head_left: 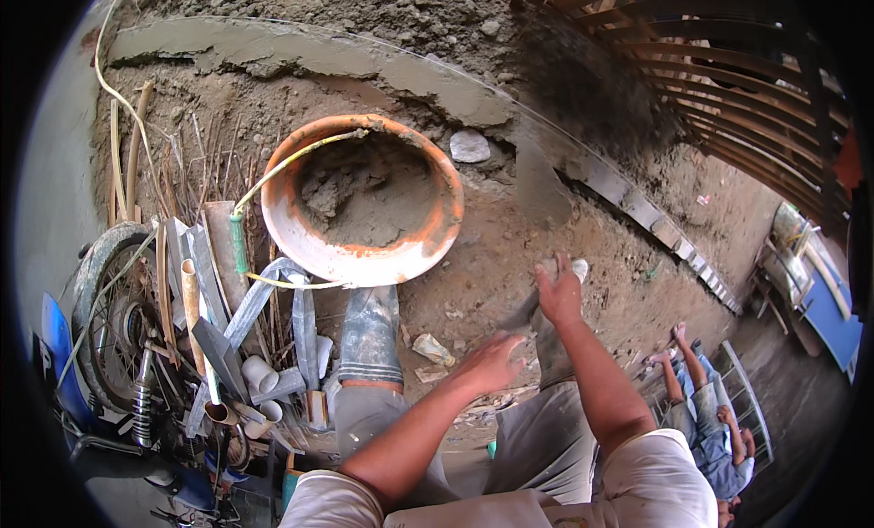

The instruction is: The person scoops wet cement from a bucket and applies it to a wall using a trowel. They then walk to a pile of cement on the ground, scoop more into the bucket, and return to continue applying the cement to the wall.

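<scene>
My left hand (494,361) reaches in from below over the brown ground, its fingers and thumb apart and nothing visible in them. Farther up and to the right is my right hand (559,296), its fingers partly bent and smeared; whether it grips anything is hidden. A dark grey flat piece (523,316) shows blurred between the two hands, its kind unclear. Left of my hands stands an orange bucket (364,271), whitish with dried splashes and partly filled with grey wet mortar (369,196). Its yellow wire handle with a green grip (238,243) hangs over the left side.
A strip of grey mortar (319,50) with a string along it crosses the far side. At left are a motorcycle wheel (109,314), metal studs and pipes (189,300). A white stone (470,147) lies beyond the bucket. Another person (719,437) is at lower right.
</scene>
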The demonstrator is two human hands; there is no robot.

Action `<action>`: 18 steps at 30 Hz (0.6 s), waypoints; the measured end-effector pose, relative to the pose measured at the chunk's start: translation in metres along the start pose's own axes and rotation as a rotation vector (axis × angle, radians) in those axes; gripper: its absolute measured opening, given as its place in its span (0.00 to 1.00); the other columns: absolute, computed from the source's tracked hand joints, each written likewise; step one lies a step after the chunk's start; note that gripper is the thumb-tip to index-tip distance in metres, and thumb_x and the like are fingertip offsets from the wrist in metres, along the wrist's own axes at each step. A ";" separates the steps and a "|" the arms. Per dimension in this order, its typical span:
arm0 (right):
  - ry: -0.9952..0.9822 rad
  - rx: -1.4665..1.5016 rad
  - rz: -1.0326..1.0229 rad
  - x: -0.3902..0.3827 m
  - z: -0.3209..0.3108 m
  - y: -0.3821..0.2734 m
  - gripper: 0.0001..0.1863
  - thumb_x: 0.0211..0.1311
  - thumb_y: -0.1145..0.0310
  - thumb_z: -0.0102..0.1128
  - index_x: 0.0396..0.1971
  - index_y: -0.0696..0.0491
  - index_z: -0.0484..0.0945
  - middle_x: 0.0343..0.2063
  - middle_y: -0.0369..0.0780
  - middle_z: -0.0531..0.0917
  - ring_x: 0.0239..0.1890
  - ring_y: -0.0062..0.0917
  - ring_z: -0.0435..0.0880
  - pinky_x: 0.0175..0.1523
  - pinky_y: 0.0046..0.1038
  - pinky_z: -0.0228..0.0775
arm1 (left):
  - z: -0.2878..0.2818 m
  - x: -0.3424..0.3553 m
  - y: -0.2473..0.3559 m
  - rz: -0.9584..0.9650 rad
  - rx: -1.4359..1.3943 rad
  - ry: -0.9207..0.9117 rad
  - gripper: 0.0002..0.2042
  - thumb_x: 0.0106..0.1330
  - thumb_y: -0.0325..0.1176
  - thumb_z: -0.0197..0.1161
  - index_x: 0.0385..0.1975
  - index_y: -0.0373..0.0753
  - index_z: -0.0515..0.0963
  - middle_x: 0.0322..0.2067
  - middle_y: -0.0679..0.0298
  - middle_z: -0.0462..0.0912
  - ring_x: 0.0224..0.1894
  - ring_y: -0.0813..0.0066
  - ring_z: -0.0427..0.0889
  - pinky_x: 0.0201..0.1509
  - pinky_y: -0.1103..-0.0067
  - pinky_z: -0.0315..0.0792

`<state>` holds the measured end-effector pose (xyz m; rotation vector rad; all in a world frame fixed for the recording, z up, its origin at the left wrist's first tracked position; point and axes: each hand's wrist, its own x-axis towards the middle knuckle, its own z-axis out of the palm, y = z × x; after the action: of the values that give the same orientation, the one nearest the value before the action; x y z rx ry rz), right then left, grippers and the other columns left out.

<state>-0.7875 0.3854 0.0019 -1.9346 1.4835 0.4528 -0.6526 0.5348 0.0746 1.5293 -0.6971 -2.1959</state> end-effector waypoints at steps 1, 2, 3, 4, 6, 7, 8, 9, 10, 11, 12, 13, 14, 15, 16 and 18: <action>-0.060 0.030 0.006 -0.010 -0.022 -0.019 0.26 0.65 0.55 0.57 0.54 0.60 0.75 0.52 0.60 0.77 0.53 0.53 0.78 0.59 0.43 0.69 | -0.008 -0.002 -0.002 -0.019 -0.019 0.022 0.23 0.66 0.42 0.59 0.58 0.39 0.72 0.58 0.49 0.73 0.63 0.50 0.70 0.66 0.66 0.64; -0.108 0.056 0.020 -0.016 -0.043 -0.038 0.25 0.64 0.55 0.59 0.54 0.59 0.75 0.51 0.60 0.77 0.52 0.53 0.78 0.59 0.42 0.69 | -0.019 -0.007 0.007 -0.016 -0.066 0.182 0.18 0.63 0.34 0.59 0.53 0.37 0.76 0.51 0.49 0.78 0.57 0.52 0.75 0.64 0.66 0.67; -0.150 0.018 0.036 -0.021 -0.060 -0.050 0.26 0.64 0.56 0.59 0.54 0.59 0.75 0.50 0.59 0.78 0.52 0.53 0.79 0.59 0.43 0.70 | -0.035 -0.012 0.019 0.053 -0.107 0.385 0.16 0.61 0.30 0.59 0.50 0.37 0.77 0.49 0.51 0.78 0.56 0.53 0.75 0.63 0.67 0.67; -0.192 -0.020 0.055 -0.026 -0.074 -0.061 0.26 0.64 0.56 0.59 0.55 0.58 0.74 0.49 0.59 0.79 0.51 0.53 0.79 0.58 0.43 0.70 | -0.057 -0.021 0.031 0.121 -0.149 0.587 0.15 0.59 0.27 0.59 0.47 0.37 0.77 0.48 0.52 0.78 0.54 0.54 0.76 0.63 0.68 0.67; -0.261 -0.074 0.114 -0.035 -0.093 -0.071 0.27 0.63 0.55 0.60 0.57 0.57 0.73 0.47 0.59 0.80 0.50 0.53 0.80 0.57 0.44 0.71 | -0.106 -0.045 0.051 0.226 0.064 1.216 0.19 0.56 0.21 0.58 0.49 0.35 0.74 0.54 0.50 0.69 0.60 0.53 0.68 0.67 0.63 0.61; -0.294 -0.089 0.154 -0.041 -0.099 -0.076 0.28 0.63 0.55 0.60 0.58 0.57 0.72 0.46 0.59 0.81 0.50 0.53 0.80 0.56 0.44 0.72 | -0.134 -0.058 0.049 0.249 0.204 1.487 0.25 0.56 0.21 0.58 0.56 0.33 0.68 0.59 0.46 0.64 0.65 0.49 0.62 0.71 0.59 0.55; -0.321 -0.102 0.196 -0.047 -0.106 -0.078 0.29 0.62 0.55 0.60 0.59 0.56 0.71 0.45 0.58 0.81 0.49 0.53 0.80 0.55 0.44 0.72 | -0.169 -0.074 0.054 0.218 0.401 1.659 0.30 0.57 0.23 0.61 0.62 0.33 0.62 0.63 0.44 0.60 0.69 0.47 0.57 0.73 0.57 0.50; -0.320 -0.095 0.189 -0.054 -0.109 -0.076 0.29 0.62 0.55 0.60 0.59 0.56 0.70 0.45 0.59 0.81 0.49 0.53 0.80 0.55 0.44 0.72 | -0.200 -0.085 0.054 0.098 0.404 1.784 0.33 0.57 0.26 0.64 0.64 0.33 0.59 0.65 0.42 0.59 0.70 0.49 0.55 0.75 0.59 0.46; -0.325 -0.082 0.177 -0.061 -0.106 -0.071 0.30 0.62 0.55 0.60 0.60 0.55 0.69 0.45 0.59 0.81 0.49 0.53 0.80 0.55 0.44 0.72 | -0.226 -0.094 0.045 0.028 0.392 1.782 0.34 0.58 0.27 0.66 0.65 0.33 0.59 0.64 0.44 0.60 0.69 0.52 0.59 0.74 0.61 0.49; -0.328 -0.073 0.170 -0.067 -0.107 -0.068 0.30 0.62 0.55 0.60 0.60 0.55 0.69 0.44 0.59 0.81 0.49 0.53 0.80 0.55 0.45 0.72 | -0.247 -0.099 0.033 -0.041 0.374 1.773 0.34 0.58 0.27 0.67 0.65 0.33 0.59 0.63 0.45 0.61 0.67 0.55 0.63 0.74 0.63 0.52; -0.380 -0.052 0.217 -0.071 -0.109 -0.071 0.30 0.62 0.55 0.60 0.60 0.55 0.69 0.44 0.59 0.81 0.50 0.53 0.80 0.56 0.45 0.71 | -0.260 -0.105 0.022 -0.004 0.056 1.636 0.33 0.60 0.29 0.67 0.65 0.32 0.60 0.59 0.46 0.67 0.62 0.58 0.69 0.69 0.64 0.58; -0.387 -0.030 0.209 -0.075 -0.110 -0.070 0.30 0.62 0.55 0.60 0.60 0.55 0.69 0.44 0.59 0.81 0.50 0.53 0.80 0.56 0.44 0.71 | -0.270 -0.112 0.008 0.036 -0.245 1.480 0.33 0.61 0.31 0.67 0.65 0.32 0.61 0.56 0.47 0.73 0.57 0.60 0.74 0.65 0.64 0.65; -0.398 -0.005 0.199 -0.082 -0.108 -0.068 0.30 0.62 0.55 0.60 0.60 0.55 0.68 0.44 0.59 0.81 0.50 0.53 0.80 0.57 0.44 0.71 | -0.284 -0.125 -0.022 0.055 -0.102 1.401 0.19 0.67 0.36 0.63 0.52 0.31 0.73 0.35 0.60 0.80 0.36 0.71 0.80 0.44 0.73 0.76; -0.390 0.003 0.217 -0.089 -0.111 -0.054 0.30 0.62 0.55 0.60 0.60 0.55 0.68 0.44 0.59 0.81 0.50 0.53 0.80 0.57 0.44 0.71 | -0.272 -0.120 -0.010 0.042 -0.214 1.289 0.15 0.68 0.37 0.62 0.47 0.33 0.74 0.31 0.64 0.78 0.32 0.76 0.77 0.38 0.77 0.74; -0.338 0.053 0.178 -0.097 -0.115 -0.038 0.30 0.62 0.55 0.61 0.61 0.55 0.68 0.44 0.58 0.81 0.50 0.53 0.80 0.56 0.44 0.71 | -0.257 -0.119 0.013 0.033 -0.319 1.172 0.12 0.69 0.38 0.61 0.41 0.35 0.76 0.27 0.67 0.76 0.28 0.80 0.74 0.33 0.80 0.72; -0.340 0.074 0.180 -0.108 -0.130 -0.023 0.30 0.63 0.56 0.61 0.60 0.55 0.69 0.44 0.58 0.82 0.50 0.53 0.80 0.56 0.44 0.71 | -0.212 -0.116 0.055 0.049 -0.477 1.044 0.10 0.72 0.40 0.58 0.30 0.43 0.75 0.18 0.77 0.65 0.17 0.91 0.61 0.18 0.88 0.59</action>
<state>-0.8125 0.3789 0.1706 -1.5800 1.4310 0.7559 -0.4127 0.5166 0.1340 1.9885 0.1204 -1.0987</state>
